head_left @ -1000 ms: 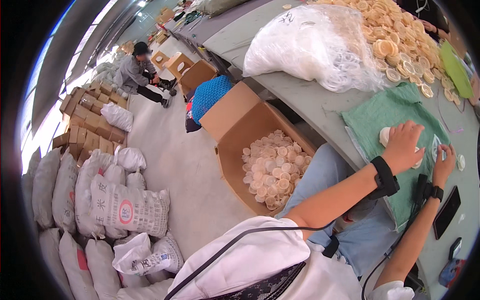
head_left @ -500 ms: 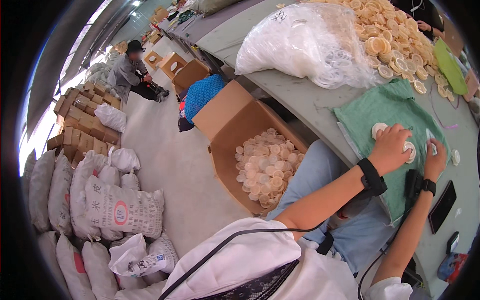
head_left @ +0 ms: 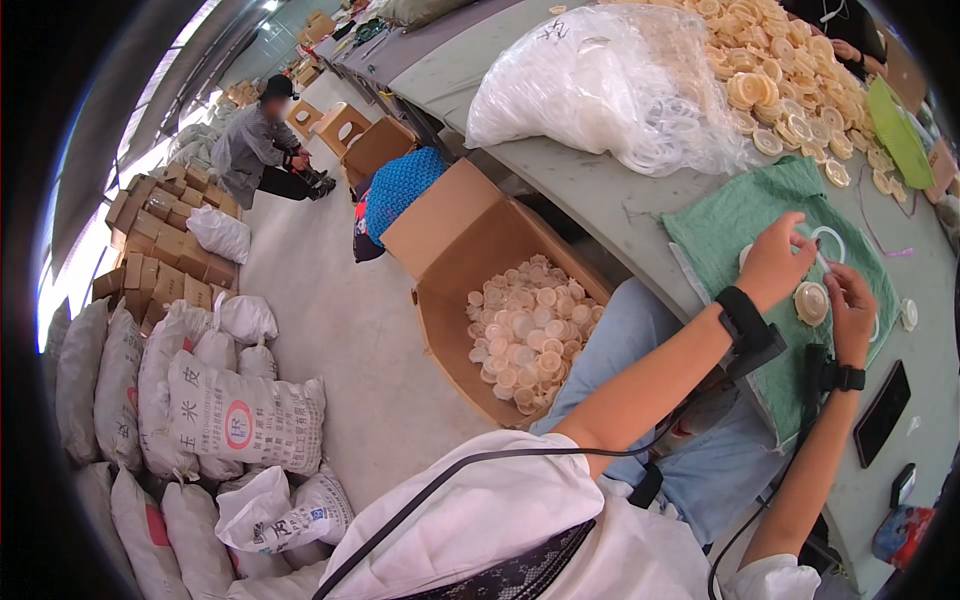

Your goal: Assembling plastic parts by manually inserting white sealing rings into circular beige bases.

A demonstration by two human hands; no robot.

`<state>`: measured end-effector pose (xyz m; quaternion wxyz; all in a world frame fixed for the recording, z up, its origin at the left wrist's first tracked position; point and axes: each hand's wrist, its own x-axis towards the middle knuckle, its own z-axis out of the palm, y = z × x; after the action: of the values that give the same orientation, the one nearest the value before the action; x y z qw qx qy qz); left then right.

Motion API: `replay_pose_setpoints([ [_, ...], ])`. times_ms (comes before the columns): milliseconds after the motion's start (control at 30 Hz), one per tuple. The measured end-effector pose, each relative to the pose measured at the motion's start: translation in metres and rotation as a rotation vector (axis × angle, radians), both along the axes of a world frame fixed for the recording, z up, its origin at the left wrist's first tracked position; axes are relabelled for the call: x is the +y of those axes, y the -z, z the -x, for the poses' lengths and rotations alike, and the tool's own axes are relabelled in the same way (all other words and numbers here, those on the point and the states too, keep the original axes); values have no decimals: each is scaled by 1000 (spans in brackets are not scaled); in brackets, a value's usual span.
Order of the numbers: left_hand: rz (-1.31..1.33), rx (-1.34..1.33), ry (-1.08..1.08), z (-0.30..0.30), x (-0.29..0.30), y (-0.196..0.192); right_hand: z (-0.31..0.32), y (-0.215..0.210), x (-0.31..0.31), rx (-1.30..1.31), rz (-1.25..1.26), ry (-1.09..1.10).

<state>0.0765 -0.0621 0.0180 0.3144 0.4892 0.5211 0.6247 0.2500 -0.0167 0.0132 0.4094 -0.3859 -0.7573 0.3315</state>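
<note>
Above a green cloth [head_left: 712, 225] on the table, a thin white ring [head_left: 838, 238] is held between my hands. My left hand [head_left: 780, 262] is closed with its fingertips at the ring's left side. My right hand [head_left: 852, 310] pinches the lower part of the ring. On the cloth between my wrists lies a cream round plastic lid [head_left: 811, 303]. Another pale round piece [head_left: 745, 256] is mostly hidden behind my left hand. Part of a white ring also shows beside my right hand. One more pale disc [head_left: 908, 314] rests to the right of the cloth.
A clear plastic bag [head_left: 590, 90] of white rings and a heap of cream lids [head_left: 790, 75] cover the far table. A cardboard box [head_left: 450, 345] of pale lids stands left of my legs. A phone [head_left: 882, 413] lies at right. A person [head_left: 262, 145] sits beyond stacked sacks [head_left: 245, 410].
The white ring has been lifted off the cloth and is now between both hands. My hands have come together, and the cream lid my left hand was on lies free.
</note>
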Motion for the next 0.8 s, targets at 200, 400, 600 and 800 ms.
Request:
replay_pose_setpoints([
  [200, 27, -32, 207, 7, 14, 10, 1, -12, -13, -85, -118, -8],
  [400, 75, -134, 155, 22, 5, 3, 21, -19, -13, 105, 13, 20],
  [600, 134, 424, 149, 1, -13, -14, -13, -33, -12, 309, 376, -68],
  [800, 72, 958, 58, -17, -22, -3, -31, -29, -8, -191, 548, -81],
])
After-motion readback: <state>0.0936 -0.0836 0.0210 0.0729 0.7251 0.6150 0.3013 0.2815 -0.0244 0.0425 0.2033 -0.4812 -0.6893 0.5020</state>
